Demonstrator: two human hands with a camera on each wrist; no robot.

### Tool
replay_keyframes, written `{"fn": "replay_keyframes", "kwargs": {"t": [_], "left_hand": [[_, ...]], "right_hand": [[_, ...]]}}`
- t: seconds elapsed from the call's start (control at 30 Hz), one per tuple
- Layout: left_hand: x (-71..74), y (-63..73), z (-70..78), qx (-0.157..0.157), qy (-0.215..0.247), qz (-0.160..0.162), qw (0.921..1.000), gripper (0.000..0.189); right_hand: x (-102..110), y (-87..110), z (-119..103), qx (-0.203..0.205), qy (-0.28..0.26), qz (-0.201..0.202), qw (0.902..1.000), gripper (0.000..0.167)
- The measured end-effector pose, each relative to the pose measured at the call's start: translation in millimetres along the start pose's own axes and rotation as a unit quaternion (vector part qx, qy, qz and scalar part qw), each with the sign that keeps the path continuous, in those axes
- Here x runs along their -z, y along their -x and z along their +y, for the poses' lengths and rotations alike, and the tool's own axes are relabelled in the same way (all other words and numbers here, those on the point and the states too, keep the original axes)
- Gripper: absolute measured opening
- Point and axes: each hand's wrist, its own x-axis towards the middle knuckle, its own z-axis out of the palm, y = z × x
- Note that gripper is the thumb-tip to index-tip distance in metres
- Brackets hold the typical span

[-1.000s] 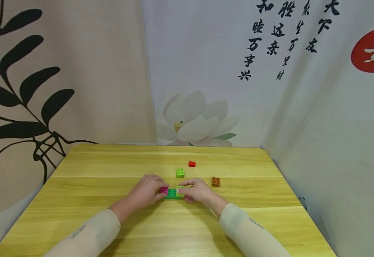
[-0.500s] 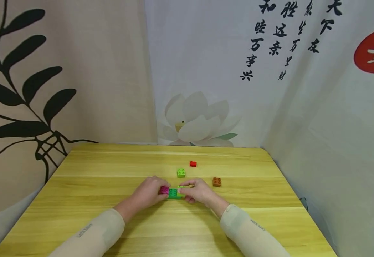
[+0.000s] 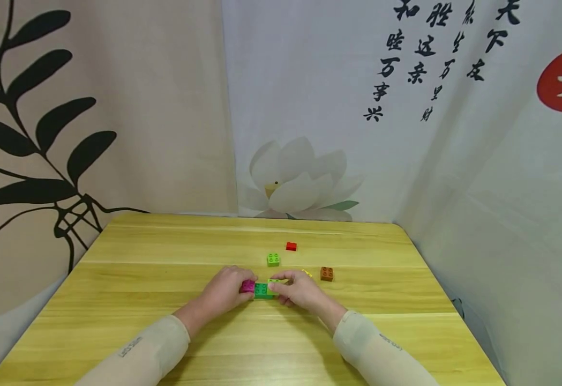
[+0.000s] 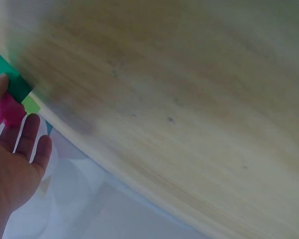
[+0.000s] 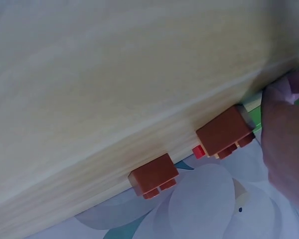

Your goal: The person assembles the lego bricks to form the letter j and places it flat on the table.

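Observation:
In the head view my left hand (image 3: 224, 288) pinches a magenta toy building brick (image 3: 248, 286) between thumb and fingers, at the left end of a green brick (image 3: 261, 290). The left wrist view shows the thumb against the magenta brick (image 4: 11, 110), beside the green brick (image 4: 12, 79); the other fingers (image 4: 28, 137) are spread. My right hand (image 3: 301, 290) pinches a lime-yellow brick (image 3: 273, 288) at the green brick's right end. Part of that lime-yellow brick is hidden by the thumb. The right wrist view catches only the edge of the right hand (image 5: 289, 144).
Beyond the hands on the wooden table (image 3: 165, 252) lie a lime brick (image 3: 273, 260) and a small red brick (image 3: 291, 246). A brown brick (image 3: 326, 274) stands right of the right hand, with a mostly hidden yellow piece (image 3: 307, 273) behind it. Printed curtains (image 3: 174, 134) hang behind.
The whole head view has shifted slightly. The left fingers have moved a little along the magenta brick, exposing more of it. A yellow piece now shows behind the right hand, whose grip looks unchanged.

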Motion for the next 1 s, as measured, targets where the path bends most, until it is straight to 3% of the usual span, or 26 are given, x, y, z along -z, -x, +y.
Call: {"fn": "replay_keyframes", "kwargs": {"t": [0.3, 0.43, 0.57, 0.7, 0.87, 0.93, 1.0], "left_hand": [[-3.2, -0.3, -1.0, 0.005, 0.007, 0.001, 1.0, 0.032], [-3.3, 0.2, -0.8, 0.008, 0.006, 0.001, 0.9999, 0.033], [-2.4, 2.0, -0.6, 0.015, 0.011, 0.004, 0.9998, 0.034], [-2.5, 3.0, -1.1, 0.019, 0.013, 0.001, 0.9997, 0.034], [-3.0, 3.7, -1.9, 0.022, 0.016, -0.003, 0.9996, 0.034], [-2.7, 3.6, -1.9, 0.023, 0.018, -0.004, 0.9996, 0.034], [-2.6, 3.3, -1.8, 0.02, 0.015, -0.004, 0.9997, 0.035]], "right_hand": [[-0.9, 15.2, -3.0, 0.02, 0.041, 0.006, 0.999, 0.073], [3.2, 29.7, 0.5, 0.038, 0.062, 0.01, 0.9973, 0.073], [11.5, 43.1, 9.5, 0.075, 0.11, 0.024, 0.9908, 0.063], [26.9, 52.2, 18.4, 0.108, 0.172, 0.088, 0.9753, 0.044], [47.0, 54.0, 28.3, 0.114, 0.257, 0.19, 0.9406, 0.032], [52.3, 53.1, 32.7, 0.109, 0.282, 0.204, 0.9312, 0.035], [55.4, 51.9, 35.9, 0.098, 0.292, 0.205, 0.9291, 0.039]]}}
